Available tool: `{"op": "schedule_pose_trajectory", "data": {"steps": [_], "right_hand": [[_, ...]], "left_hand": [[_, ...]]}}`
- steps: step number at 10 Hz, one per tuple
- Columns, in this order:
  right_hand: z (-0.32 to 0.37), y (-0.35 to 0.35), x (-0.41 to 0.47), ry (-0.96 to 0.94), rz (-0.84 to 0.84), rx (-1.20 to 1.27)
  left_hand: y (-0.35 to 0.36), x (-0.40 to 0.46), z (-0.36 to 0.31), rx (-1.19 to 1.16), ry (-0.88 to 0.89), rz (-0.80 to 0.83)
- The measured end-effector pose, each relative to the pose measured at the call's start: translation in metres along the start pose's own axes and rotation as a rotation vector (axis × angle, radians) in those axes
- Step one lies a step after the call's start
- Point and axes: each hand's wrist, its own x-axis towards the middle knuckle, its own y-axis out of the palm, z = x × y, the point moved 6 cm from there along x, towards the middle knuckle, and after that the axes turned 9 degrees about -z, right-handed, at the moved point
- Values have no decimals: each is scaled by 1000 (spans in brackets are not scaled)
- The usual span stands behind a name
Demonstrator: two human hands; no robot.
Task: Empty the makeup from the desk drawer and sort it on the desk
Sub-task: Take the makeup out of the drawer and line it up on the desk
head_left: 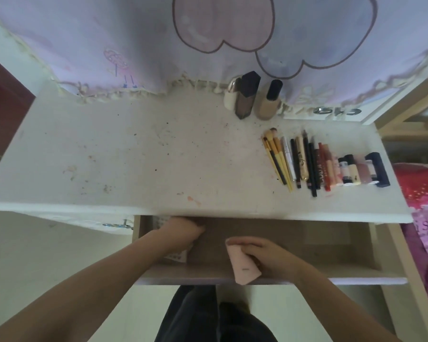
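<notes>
Head view, lower middle of the frame: the right hand point(265, 255) is closed around a flat pink case point(244, 265), fingers wrapped over its upper end, the lower end jutting over the front wall of the open drawer point(331, 277). To the left of it, the left hand point(183, 230) reaches deep into the drawer's back left corner under the desk edge; its fingers are curled, but whether they grip anything I cannot tell. A patterned white item point(176, 255) lies under that forearm. Above, on the stained white desk point(134, 156), a tidy row of makeup point(326, 166) lies at the right side: yellow-handled brushes, pencils, tubes, small bottles, a dark navy case. Near the back edge, upper middle, three bottles point(255, 99) stand together against a pale lilac curtain point(109, 33).
</notes>
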Motion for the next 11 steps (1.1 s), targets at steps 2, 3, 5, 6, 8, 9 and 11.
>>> {"op": "schedule_pose_trajectory", "data": {"steps": [2, 3, 5, 6, 8, 9, 11], "right_hand": [[-1, -11, -23, -32, 105, 261], [1, -13, -30, -91, 175, 439], [13, -14, -38, -229, 161, 206], [33, -29, -51, -340, 111, 192], [104, -93, -48, -415, -317, 87], [154, -117, -33, -489, -562, -31], [225, -132, 28, -627, -918, -304]], "left_hand": [[-4, 0, -33, 113, 139, 114], [-7, 6, -61, 263, 309, 81], [-50, 9, -87, 32, 239, 53], [-76, -11, -86, -171, 155, -70], [-168, -22, -20, -828, -240, -448], [-201, 12, 31, -1052, -432, -527], [-211, 116, 63, -1020, -415, -401]]}}
